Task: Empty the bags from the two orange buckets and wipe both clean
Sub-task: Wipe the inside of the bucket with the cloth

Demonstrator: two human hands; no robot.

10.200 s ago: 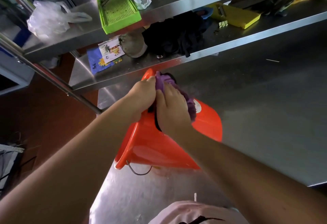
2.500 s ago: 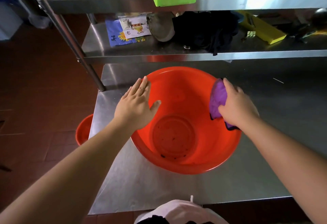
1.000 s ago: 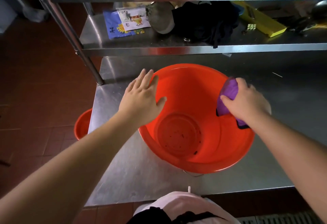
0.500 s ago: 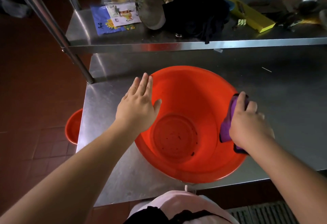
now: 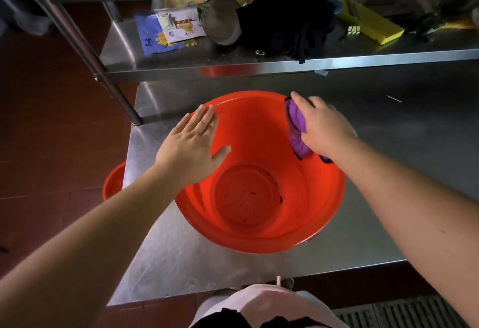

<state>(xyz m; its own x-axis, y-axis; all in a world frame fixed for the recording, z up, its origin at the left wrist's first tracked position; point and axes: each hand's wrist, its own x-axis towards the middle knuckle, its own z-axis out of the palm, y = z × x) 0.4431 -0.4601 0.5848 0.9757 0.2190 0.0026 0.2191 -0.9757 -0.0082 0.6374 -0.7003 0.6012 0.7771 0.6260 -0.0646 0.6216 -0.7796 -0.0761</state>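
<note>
right hand point(image 5: 322, 127) is clamped on the purple cloth point(image 5: 296, 131), pressing it against the far-right inner wall of the orange bucket point(image 5: 261, 175) on the steel table point(image 5: 166, 257), left hand point(image 5: 191, 146) flat and open on the left rim, second bucket point(image 5: 114, 182) on the floor to the left

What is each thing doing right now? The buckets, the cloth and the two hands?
Big orange bucket: upright on the steel table, no bag inside, dark specks on its bottom.
Purple cloth: bunched up, pressed on the bucket's inner wall.
Right hand: closed on the cloth.
Left hand: open, flat on the bucket's rim.
Second orange bucket: on the floor, mostly hidden.
</note>
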